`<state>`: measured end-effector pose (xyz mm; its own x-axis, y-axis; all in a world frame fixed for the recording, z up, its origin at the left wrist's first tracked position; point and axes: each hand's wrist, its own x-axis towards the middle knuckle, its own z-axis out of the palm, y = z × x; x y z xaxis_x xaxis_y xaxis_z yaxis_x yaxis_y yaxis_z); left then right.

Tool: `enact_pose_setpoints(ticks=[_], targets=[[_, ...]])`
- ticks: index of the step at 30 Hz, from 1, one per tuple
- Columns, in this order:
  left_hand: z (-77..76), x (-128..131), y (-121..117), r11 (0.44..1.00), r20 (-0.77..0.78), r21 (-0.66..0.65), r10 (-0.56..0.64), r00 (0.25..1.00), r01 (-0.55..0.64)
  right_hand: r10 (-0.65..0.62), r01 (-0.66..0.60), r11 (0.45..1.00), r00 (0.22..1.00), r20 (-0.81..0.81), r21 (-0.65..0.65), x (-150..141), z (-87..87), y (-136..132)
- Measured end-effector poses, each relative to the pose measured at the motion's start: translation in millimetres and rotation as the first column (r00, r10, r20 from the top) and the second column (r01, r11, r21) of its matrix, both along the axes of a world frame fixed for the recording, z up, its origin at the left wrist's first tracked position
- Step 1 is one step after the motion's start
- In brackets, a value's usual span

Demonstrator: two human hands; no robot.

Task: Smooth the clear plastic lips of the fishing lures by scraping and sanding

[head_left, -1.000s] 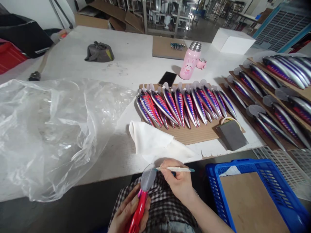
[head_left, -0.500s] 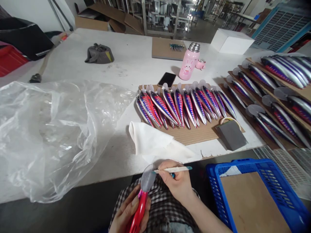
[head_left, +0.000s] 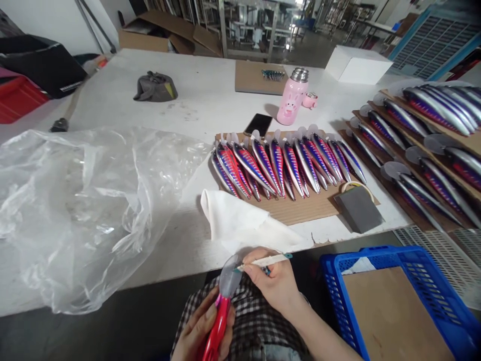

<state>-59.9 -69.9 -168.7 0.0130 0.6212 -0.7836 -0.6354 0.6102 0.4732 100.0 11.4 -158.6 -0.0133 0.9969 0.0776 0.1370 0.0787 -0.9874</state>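
My left hand (head_left: 201, 323) is closed around a glossy red fishing lure (head_left: 217, 328), whose clear rounded lip (head_left: 229, 277) points up and away from me. Pinched in the fingers of my right hand (head_left: 272, 281) is a slim tool with a white-wrapped handle (head_left: 268, 260) and teal ends. Its tip meets or hovers just over the right edge of the lip; I cannot tell which. Both hands are above my lap, below the table's front edge. Just beyond them lies a folded white cloth (head_left: 240, 220).
Finished-looking striped lures (head_left: 276, 165) lie in a row on cardboard, with a grey block (head_left: 358, 209) beside them. More lures (head_left: 432, 185) cover boards at right. A plastic bag (head_left: 86, 215) spreads at left. A blue basket (head_left: 330, 281) stands lower right; a pink bottle (head_left: 292, 98) stands behind.
The tool's rear end has dropped slightly and swung a little left, changing its tilt. My left hand and the lure have shifted very slightly right in view.
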Motion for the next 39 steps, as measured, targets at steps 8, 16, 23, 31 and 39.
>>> enact_pose_setpoints(ticks=[8,16,23,31,39], targets=[[-2.9,2.2,0.5,0.999,0.007,0.039,-0.018,1.0,0.018,-0.009,0.009,1.0,1.0,-0.011,0.021,1.2,0.3,-2.4],[-1.8,2.5,-0.2,0.998,0.006,0.053,-0.027,1.0,0.027,-0.115,0.115,0.993,0.993,0.007,0.033,-1.0,-5.2,-6.1],[-7.9,1.7,-2.3,0.997,0.037,0.079,-0.027,0.999,0.024,-0.005,0.005,0.998,1.0,0.001,0.068,0.5,-1.9,-4.1],[-3.0,2.2,-0.3,0.999,0.05,0.036,-0.005,0.999,0.004,-0.064,0.066,0.992,0.998,-0.025,0.106,0.2,-8.9,-5.4],[-5.9,1.8,-1.7,0.999,0.042,0.049,-0.008,0.999,0.006,-0.105,0.106,0.99,0.994,-0.012,0.092,-0.1,-10.7,-6.4]])
